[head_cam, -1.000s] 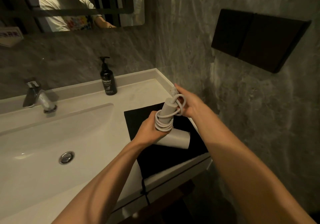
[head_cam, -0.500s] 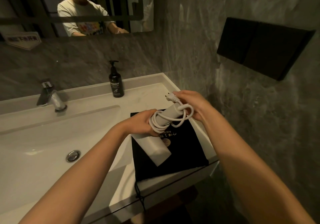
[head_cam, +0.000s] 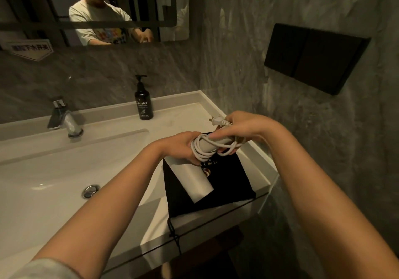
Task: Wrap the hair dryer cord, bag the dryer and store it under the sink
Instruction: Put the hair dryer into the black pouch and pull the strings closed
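Note:
The white hair dryer [head_cam: 194, 179] hangs over the counter with its barrel pointing down toward me. My left hand [head_cam: 179, 147] grips it where the handle meets the barrel. Its white cord [head_cam: 207, 154] is looped in several turns around the handle. My right hand [head_cam: 244, 127] holds the far end of the handle and the cord, with the plug [head_cam: 217, 120] sticking out past my fingers. Beneath the dryer, a black drawstring bag [head_cam: 228, 183] with gold print lies flat on the white counter [head_cam: 194, 110], its string dangling over the front edge.
The white basin [head_cam: 54, 181] with drain [head_cam: 90, 190] fills the left. A chrome tap [head_cam: 64, 119] and a black hand-wash bottle [head_cam: 143, 100] stand at the back. A grey wall with a black box [head_cam: 313, 56] closes the right. A mirror [head_cam: 86, 9] hangs above.
The dryer has tilted from upright to nearly level, barrel now pointing down toward me. My right hand has shifted along the handle with the cord end and plug.

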`<state>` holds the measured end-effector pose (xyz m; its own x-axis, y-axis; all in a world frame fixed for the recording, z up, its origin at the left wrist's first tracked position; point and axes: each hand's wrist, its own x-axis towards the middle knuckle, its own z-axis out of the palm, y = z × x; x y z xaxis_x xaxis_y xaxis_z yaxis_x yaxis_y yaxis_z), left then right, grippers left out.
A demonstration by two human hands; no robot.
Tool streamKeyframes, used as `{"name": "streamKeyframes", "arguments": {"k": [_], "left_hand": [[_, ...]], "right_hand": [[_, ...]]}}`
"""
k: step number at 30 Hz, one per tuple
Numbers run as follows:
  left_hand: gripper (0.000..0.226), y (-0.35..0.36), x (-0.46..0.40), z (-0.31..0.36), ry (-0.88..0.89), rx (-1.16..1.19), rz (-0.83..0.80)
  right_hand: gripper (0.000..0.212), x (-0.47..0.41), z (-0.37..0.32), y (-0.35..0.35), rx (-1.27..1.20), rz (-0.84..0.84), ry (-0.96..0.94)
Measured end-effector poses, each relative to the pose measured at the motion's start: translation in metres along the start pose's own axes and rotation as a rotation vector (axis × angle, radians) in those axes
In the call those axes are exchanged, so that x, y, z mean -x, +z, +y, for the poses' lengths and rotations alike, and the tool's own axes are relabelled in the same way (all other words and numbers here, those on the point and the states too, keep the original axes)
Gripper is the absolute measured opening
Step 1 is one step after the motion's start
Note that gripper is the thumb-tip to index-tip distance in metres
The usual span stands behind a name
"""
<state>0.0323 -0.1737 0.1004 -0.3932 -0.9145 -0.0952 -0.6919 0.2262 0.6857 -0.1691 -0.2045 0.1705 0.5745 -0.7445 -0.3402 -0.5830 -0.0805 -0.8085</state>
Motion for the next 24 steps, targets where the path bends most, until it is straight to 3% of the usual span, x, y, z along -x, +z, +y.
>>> {"name": "streamKeyframes", "arguments": {"k": [3, 6, 9, 11, 13, 15, 17, 19, 24], "left_hand": [[0.053, -0.001, -0.001, 0.003, 0.002, -0.051, 0.031], [0.06, -0.004, 0.001, 0.0, 0.022, -0.069, 0.096], [0.085, -0.003, 0.006, -0.017, 0.025, -0.178, 0.334], [0.109, 0.003, 0.014, -0.028, -0.081, -0.054, 0.548], [0.122, 0.011, 0.019, -0.036, -0.237, 0.311, 0.609], [0.116, 0.02, 0.019, -0.042, -0.364, 0.694, 0.569], [0.091, 0.027, 0.017, -0.044, -0.376, 0.867, 0.536], [0.07, 0.029, 0.016, -0.044, -0.317, 0.847, 0.548], [0.064, 0.027, 0.018, -0.043, -0.215, 0.688, 0.501]], "right_hand": [[0.018, -0.001, 0.001, 0.002, -0.024, 0.098, -0.046], [0.011, -0.003, 0.006, 0.005, -0.11, 0.224, -0.078], [0.021, 0.0, 0.015, 0.01, -0.338, 0.281, -0.057], [0.026, 0.004, 0.021, 0.015, -0.495, 0.326, -0.069], [0.016, 0.005, 0.027, 0.023, -0.595, 0.387, -0.121], [0.011, 0.006, 0.031, 0.033, -0.705, 0.459, -0.154], [0.018, 0.008, 0.037, 0.041, -0.832, 0.483, -0.173], [0.027, 0.013, 0.044, 0.048, -0.868, 0.465, -0.161], [0.024, 0.041, 0.062, 0.058, -0.752, 0.296, 0.005]]}}
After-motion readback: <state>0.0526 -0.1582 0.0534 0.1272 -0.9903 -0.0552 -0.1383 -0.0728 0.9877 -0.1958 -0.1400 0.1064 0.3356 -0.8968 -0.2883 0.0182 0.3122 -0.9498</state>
